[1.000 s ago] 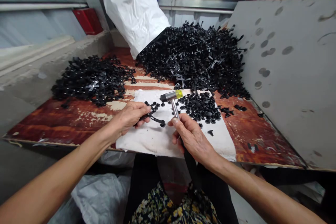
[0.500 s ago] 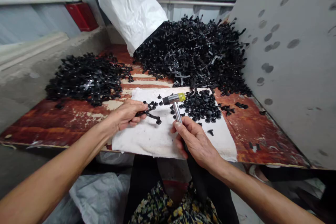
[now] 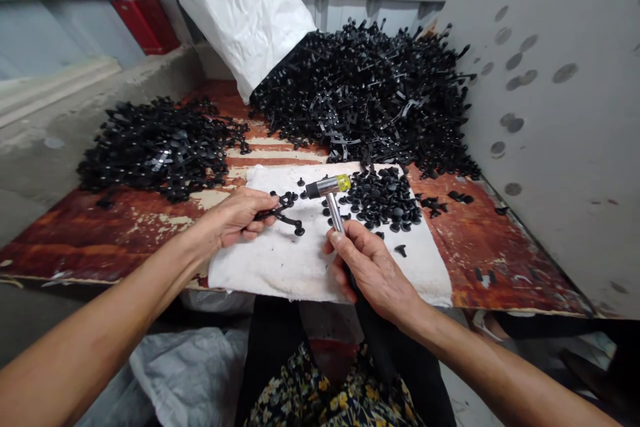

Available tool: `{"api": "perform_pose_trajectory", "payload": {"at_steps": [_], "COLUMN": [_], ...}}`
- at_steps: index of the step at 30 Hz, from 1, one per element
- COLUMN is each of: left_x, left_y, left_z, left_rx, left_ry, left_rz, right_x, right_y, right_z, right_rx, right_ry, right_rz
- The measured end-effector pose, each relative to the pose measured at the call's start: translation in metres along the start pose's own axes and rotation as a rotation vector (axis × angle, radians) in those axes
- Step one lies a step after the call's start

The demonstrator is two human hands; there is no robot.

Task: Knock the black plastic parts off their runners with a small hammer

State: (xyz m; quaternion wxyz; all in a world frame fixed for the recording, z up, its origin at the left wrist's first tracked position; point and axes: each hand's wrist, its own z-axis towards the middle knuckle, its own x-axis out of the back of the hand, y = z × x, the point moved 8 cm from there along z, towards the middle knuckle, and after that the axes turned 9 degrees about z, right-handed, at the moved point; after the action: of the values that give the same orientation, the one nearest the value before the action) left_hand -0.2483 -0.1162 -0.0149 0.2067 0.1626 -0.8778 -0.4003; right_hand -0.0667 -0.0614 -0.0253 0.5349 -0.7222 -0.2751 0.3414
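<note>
Your left hand point(image 3: 230, 217) now sits further left, carrying the black plastic runner point(image 3: 283, 213) with it, so the gap between the runner and the small hammer point(image 3: 327, 185) is wider than a second ago. Your view has shifted too: the white cloth point(image 3: 280, 267) and the left heap of black plastic parts point(image 3: 160, 150) lie further left in the frame, and the big heap of black plastic parts point(image 3: 367, 93) sits higher.
</note>
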Motion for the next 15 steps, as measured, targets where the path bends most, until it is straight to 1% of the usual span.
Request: {"api": "perform_pose_trajectory", "payload": {"at_steps": [5, 8, 11, 13, 15], "left_x": [0.001, 0.003, 0.009, 0.011, 0.012], "left_y": [-0.002, -0.002, -0.001, 0.000, 0.000], "left_z": [0.001, 0.003, 0.005, 0.006, 0.008], "left_rx": [-0.005, -0.050, -0.091, -0.105, -0.111], "left_ry": [0.014, 0.036, 0.083, 0.099, 0.098], "left_rz": [0.031, 0.096, 0.182, 0.231, 0.267], "right_x": [0.001, 0.000, 0.000, 0.001, 0.002], "right_y": [0.000, 0.001, -0.001, -0.004, -0.013], "right_z": [0.000, 0.001, 0.000, 0.000, 0.000], "right_rx": [0.003, -0.006, -0.023, -0.036, -0.001], "right_ry": [-0.013, -0.014, 0.000, 0.007, 0.009], "right_rz": [-0.009, -0.018, -0.026, -0.074, -0.183]}}
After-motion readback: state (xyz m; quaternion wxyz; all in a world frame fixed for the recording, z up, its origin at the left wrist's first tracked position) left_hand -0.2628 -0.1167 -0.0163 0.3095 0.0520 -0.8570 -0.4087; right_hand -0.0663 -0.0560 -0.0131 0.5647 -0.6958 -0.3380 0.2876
